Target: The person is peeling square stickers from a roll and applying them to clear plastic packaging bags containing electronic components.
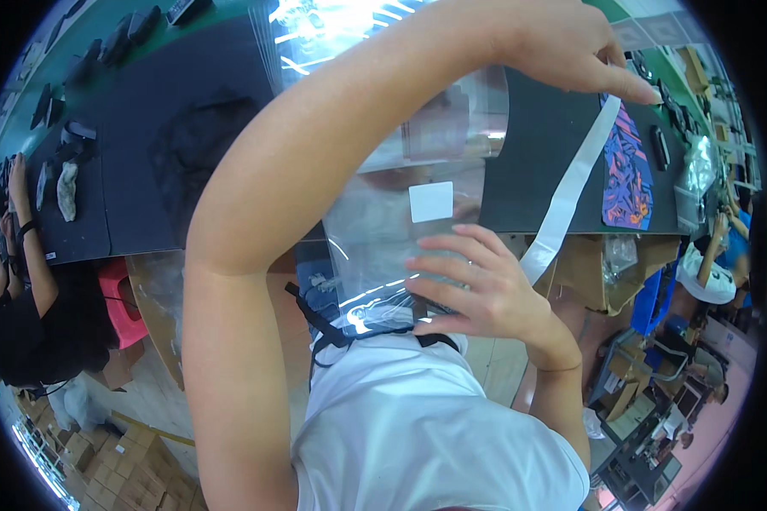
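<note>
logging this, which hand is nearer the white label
Right. The right hand is below and right of the white label; the left hand is farther off, at upper right.

The black tabletop carries clear plastic film overhanging its front edge, a purple-and-orange patterned panel and, just beside it, a slim black object.

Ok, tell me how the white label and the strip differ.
The label is short and squarish; the strip is long and narrow. The label lies on clear plastic; the strip slants from the left hand toward the right hand. Both look whitish.
</note>
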A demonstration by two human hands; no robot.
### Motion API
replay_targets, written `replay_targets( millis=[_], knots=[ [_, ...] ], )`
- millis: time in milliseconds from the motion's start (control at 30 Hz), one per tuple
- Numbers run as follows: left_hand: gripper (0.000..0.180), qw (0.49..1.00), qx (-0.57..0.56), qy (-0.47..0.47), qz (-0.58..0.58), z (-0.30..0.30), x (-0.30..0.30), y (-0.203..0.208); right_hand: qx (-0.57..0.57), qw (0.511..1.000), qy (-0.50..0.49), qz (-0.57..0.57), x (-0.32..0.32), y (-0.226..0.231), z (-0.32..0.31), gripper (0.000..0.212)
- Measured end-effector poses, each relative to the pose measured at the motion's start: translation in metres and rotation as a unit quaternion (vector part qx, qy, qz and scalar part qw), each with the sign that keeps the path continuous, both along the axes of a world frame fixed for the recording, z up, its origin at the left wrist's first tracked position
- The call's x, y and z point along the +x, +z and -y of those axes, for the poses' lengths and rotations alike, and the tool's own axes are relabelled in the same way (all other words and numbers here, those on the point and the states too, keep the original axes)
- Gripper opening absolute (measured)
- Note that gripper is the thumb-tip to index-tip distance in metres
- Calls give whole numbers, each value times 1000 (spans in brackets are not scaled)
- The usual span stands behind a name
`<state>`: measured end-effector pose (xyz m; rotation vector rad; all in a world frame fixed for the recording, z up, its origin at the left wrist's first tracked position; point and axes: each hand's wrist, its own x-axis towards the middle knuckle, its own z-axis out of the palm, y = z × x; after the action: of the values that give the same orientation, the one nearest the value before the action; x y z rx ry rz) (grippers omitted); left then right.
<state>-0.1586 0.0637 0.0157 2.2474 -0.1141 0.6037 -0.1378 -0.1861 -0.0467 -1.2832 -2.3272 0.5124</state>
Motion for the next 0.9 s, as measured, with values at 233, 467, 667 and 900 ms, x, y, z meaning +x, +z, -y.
replay_targets(
  millis=[233,467,667,900],
  knots=[
    [59,1000,-2,3,-25,10,0,9,-78,997,-14,16,-4,-18,3,54],
    [56,984,29,70,164,20,1,-13,-16,1000,3,-21,0,5,2,40],
    [56,998,15,26,55,-3,-8,-14,193,964,-98,-152,-3,14,-6,59],
    [58,968,-240,-56,37,2,-15,17,128,930,-241,-245,-3,-22,-67,128]
  ],
)
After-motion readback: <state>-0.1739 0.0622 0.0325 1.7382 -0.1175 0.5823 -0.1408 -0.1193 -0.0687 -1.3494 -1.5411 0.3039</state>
